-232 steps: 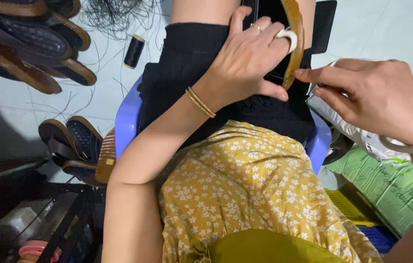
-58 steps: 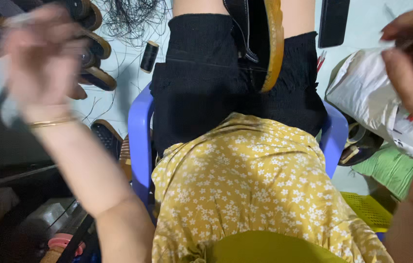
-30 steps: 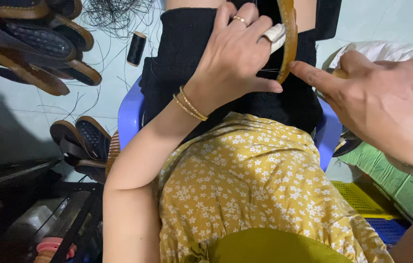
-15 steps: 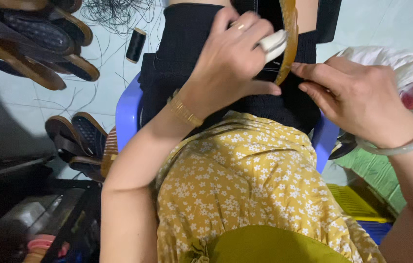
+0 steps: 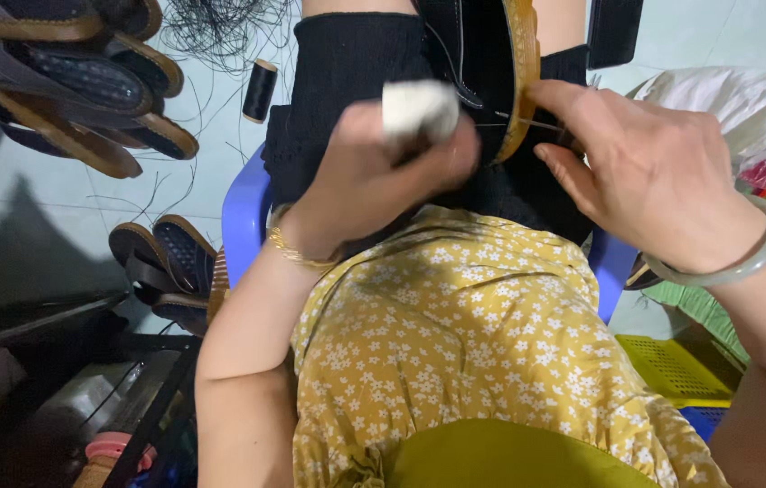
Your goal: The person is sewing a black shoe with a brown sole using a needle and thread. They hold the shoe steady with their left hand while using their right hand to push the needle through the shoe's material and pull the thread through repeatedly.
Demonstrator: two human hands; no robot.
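Sandal sole stood edge-up at top centre, long axis vertical, between knees. Right hand nearer, touching its right edge, pinching thin thread. Left hand clenched, lower left of sole, white wrap on finger.

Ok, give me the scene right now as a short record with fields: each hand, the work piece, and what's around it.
left hand: fingers curled, white wrap on one finger, in front of the shoe; grip unclear
right hand: fingertips pinching at the sole edge
work piece: black sandal with tan sole edge, standing on edge on the lap
thread: black thread spool on the floor
seat: blue plastic chair
nearby: pile of finished sandals, upper left
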